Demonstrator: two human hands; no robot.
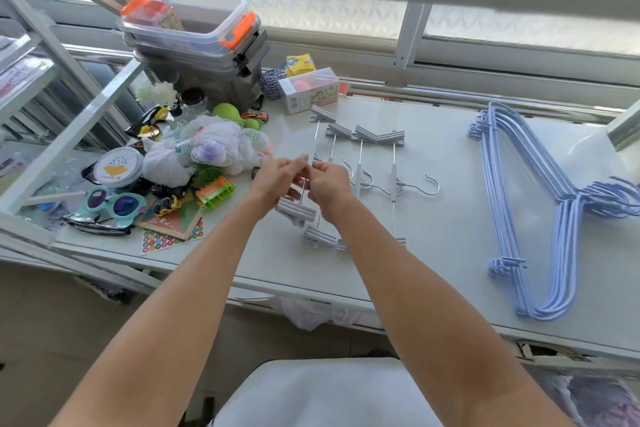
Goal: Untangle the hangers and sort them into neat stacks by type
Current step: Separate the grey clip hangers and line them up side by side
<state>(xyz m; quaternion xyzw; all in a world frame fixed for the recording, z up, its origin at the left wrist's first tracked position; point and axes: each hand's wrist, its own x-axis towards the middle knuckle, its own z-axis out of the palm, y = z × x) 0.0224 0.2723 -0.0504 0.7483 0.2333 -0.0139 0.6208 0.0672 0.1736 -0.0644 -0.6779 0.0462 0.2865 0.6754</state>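
Clip hanger (pixel 297 212) pinched mid-rod in left hand (pixel 277 180) and right hand (pixel 329 184) grips, hands touching.

four grey clip hangers (pixel 367 134), one stack of blue hangers (pixel 565 202), number unclear.

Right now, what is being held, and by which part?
The left hand and right hand pinch a grey clip hanger at its rod's middle.

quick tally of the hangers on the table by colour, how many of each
grey plastic clip hangers: 4
light blue coated wire hangers: 1 stack, too overlapped to count
total: 4 grey hangers plus 1 blue stack
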